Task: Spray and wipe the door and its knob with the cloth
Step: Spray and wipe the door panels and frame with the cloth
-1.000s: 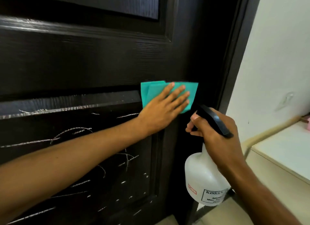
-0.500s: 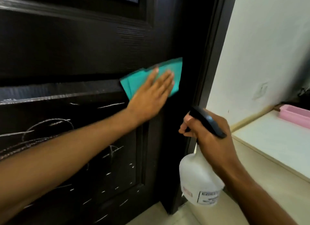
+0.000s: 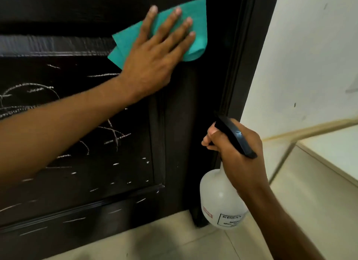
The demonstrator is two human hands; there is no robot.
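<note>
Standing beside the person, I see a dark, wood-grained door with raised mouldings framing a lower panel, and that panel is crossed with pale scribbles and short streaks. A dark door frame runs up its right edge, and past it is an off-white wall with a few small marks. Pale floor tiles meet the door's foot, and a light-coloured ledge juts in at the right.

A folded teal cloth lies flat on the door, just above the scribbled panel and near the frame. The left hand presses it there with fingers straight and spread. Lower down, by the frame, the right hand is curled round the neck of a translucent white spray bottle, a finger hooked at the trigger beneath its black spray head.

No knob falls within view; the door is cut off above the cloth and at the left. Much of the cloth sits under the palm. The bottle's label is too blurred to read, and its nozzle tip merges with the dark frame.
</note>
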